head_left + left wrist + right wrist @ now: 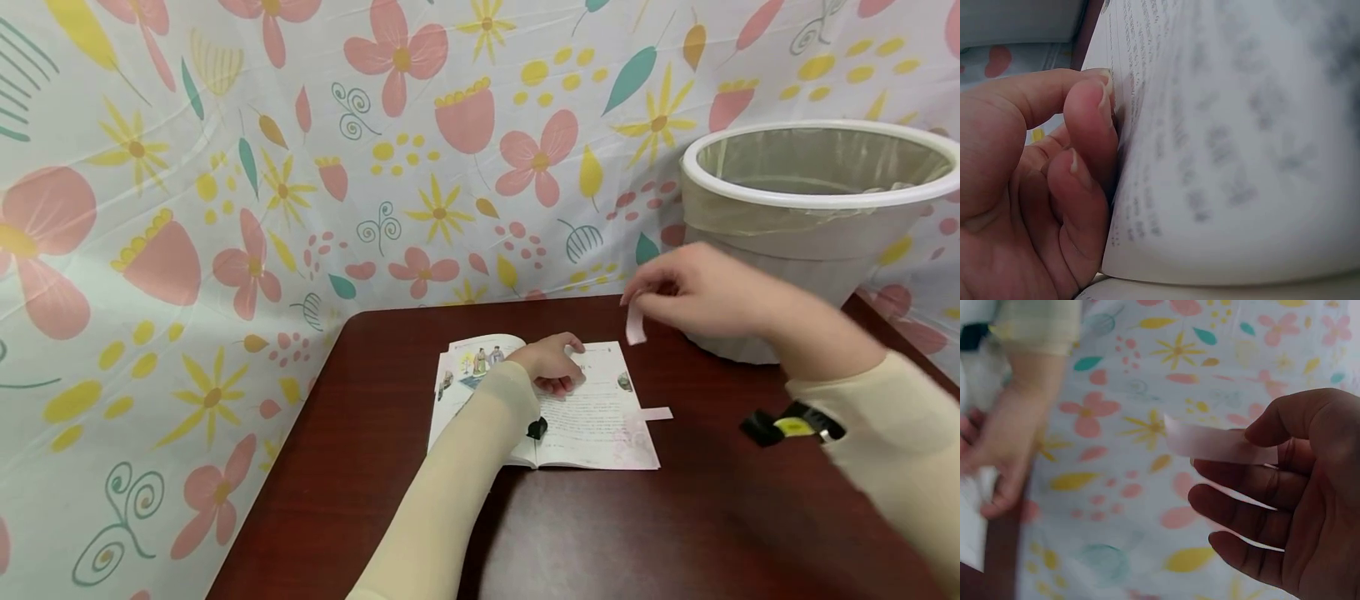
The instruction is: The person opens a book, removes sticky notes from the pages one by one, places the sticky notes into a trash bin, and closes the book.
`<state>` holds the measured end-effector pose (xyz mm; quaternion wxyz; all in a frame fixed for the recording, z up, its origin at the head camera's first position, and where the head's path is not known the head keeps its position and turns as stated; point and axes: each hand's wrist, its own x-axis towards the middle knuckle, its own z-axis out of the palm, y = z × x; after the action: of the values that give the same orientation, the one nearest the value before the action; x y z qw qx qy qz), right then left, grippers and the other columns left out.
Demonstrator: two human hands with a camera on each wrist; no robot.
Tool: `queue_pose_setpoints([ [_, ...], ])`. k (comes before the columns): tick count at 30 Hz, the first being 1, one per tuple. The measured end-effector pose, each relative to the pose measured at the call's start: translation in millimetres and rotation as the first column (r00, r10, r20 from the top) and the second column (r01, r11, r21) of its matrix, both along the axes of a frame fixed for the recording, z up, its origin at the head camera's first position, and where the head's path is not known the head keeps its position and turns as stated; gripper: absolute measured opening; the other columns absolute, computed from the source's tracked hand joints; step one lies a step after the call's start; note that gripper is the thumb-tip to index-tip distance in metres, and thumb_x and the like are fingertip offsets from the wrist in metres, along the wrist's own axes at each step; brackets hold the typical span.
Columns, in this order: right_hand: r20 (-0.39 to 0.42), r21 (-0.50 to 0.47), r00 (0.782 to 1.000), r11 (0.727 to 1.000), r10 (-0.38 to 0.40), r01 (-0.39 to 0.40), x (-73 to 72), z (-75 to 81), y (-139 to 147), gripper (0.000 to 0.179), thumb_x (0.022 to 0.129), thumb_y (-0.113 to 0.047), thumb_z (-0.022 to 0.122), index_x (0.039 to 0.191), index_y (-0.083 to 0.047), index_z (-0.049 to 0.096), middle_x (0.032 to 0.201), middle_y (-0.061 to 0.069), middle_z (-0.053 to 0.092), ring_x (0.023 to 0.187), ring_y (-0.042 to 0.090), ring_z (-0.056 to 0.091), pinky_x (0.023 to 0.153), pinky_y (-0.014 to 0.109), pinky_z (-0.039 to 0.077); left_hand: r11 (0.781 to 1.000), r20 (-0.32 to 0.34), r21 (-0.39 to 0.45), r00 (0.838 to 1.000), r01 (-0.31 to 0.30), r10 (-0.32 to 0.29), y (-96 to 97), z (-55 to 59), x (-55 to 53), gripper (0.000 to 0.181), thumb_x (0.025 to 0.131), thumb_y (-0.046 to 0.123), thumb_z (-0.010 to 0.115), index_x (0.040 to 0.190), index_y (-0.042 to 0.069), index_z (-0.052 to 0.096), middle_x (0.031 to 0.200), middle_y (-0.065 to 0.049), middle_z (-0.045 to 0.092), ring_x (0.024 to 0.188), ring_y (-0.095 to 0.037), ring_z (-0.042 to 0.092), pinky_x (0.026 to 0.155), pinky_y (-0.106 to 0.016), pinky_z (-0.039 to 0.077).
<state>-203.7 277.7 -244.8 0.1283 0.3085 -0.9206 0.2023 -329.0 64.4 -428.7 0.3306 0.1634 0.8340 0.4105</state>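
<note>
An open book (592, 433) with printed text and a small colour picture lies on the dark table. On its right page rests my left hand (553, 362), and in the left wrist view its bent fingers (1088, 125) touch the paper. My right hand (708, 287) is raised beyond the book's upper right corner. Between thumb and forefinger it pinches a short pale pink paper strip (636, 323), seen closely in the right wrist view as a slightly curved strip (1207, 444). A second pale strip (658, 413) sticks out from the book's right edge.
A tall white bin (757, 250) with a clear liner stands at the back right of the table, right behind my right hand. Dark red wood forms the tabletop (360, 433). A flower-patterned curtain (300, 167) hangs along the back and left.
</note>
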Motion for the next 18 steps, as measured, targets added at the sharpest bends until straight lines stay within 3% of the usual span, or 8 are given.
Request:
queue_pose_setpoints([
  [4,-0.089,0.052,0.996,0.998,-0.022,0.026,0.3,47.4,12,0.024,0.090,-0.006,0.070,0.088,-0.029,0.077,0.079,-0.014,0.069,0.067,0.000,0.056,0.065,0.015,0.043,1.000,-0.007,0.003,1.000,0.002,-0.002,-0.5,-0.1,0.0,0.054,0.094,0.010,0.072,0.141,0.018,0.046,0.069,-0.010,0.067,0.054,-0.019,0.059,0.053,-0.028,0.048],
  [11,-0.213,0.098,0.959,0.973,-0.185,0.210,-20.9,120.9,35,0.016,0.090,-0.013,0.065,0.084,-0.023,0.076,0.070,-0.014,0.062,0.062,0.002,0.046,0.061,0.019,0.034,1.000,-0.011,-0.003,1.000,-0.008,0.008,-3.1,-1.7,-4.9,0.051,0.094,0.012,0.073,0.137,0.021,0.048,0.068,-0.010,0.067,0.053,-0.018,0.060,0.051,-0.029,0.048],
  [13,-0.246,0.089,0.948,0.969,-0.203,0.230,-30.3,135.4,43,0.016,0.091,-0.012,0.063,0.081,-0.018,0.075,0.068,-0.015,0.058,0.061,0.003,0.043,0.059,0.021,0.032,1.000,-0.008,0.000,1.000,-0.013,0.013,-3.5,-2.2,-5.8,0.050,0.094,0.013,0.074,0.136,0.022,0.048,0.067,-0.009,0.067,0.052,-0.018,0.059,0.051,-0.029,0.047],
  [16,-0.212,0.040,0.955,0.974,-0.209,0.222,-47.9,152.6,59,0.022,0.094,-0.006,0.056,0.081,-0.009,0.073,0.066,-0.019,0.056,0.057,0.005,0.041,0.055,0.022,0.032,1.000,-0.001,0.004,1.000,-0.014,0.014,-3.7,-2.0,-5.4,0.051,0.094,0.013,0.074,0.137,0.021,0.048,0.067,-0.009,0.066,0.052,-0.018,0.059,0.051,-0.029,0.047],
  [18,-0.182,-0.008,0.961,0.978,-0.206,0.208,-62.1,160.5,73,0.025,0.094,-0.002,0.051,0.080,-0.012,0.070,0.068,-0.021,0.056,0.058,0.004,0.042,0.055,0.020,0.033,1.000,0.002,0.005,1.000,-0.012,0.012,-3.6,-1.5,-4.6,0.051,0.094,0.013,0.074,0.137,0.021,0.048,0.068,-0.009,0.066,0.053,-0.018,0.059,0.051,-0.028,0.048],
])
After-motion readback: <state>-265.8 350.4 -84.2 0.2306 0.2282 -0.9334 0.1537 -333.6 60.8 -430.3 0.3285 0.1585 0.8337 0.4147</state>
